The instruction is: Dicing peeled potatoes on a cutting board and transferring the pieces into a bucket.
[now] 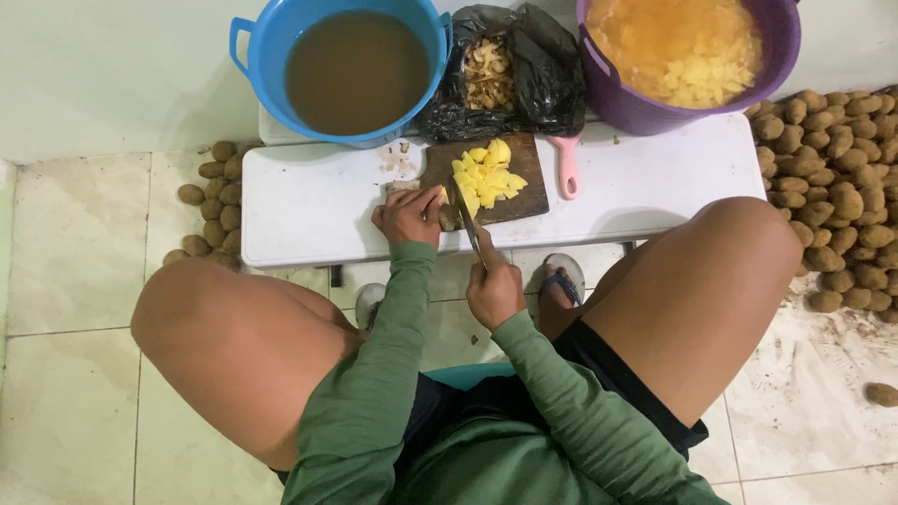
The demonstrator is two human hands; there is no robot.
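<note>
Left hand point(409, 215) clamps a peeled yellow potato piece point(447, 218) at the front-left corner of the dark wooden cutting board point(528, 192). Right hand point(494, 288) grips a steel knife point(470, 229), blade running front-to-back immediately right of the left fingertips.

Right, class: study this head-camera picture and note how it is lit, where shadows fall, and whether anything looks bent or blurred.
Head view: light is soft and even, with a pale sheen on the white table; only faint shadow lies under the table; the wide lens curves the floor tiles near the edges; the right hand with the knife and the left hand look slightly soft, the cut potato pieces fairly sharp.
</note>
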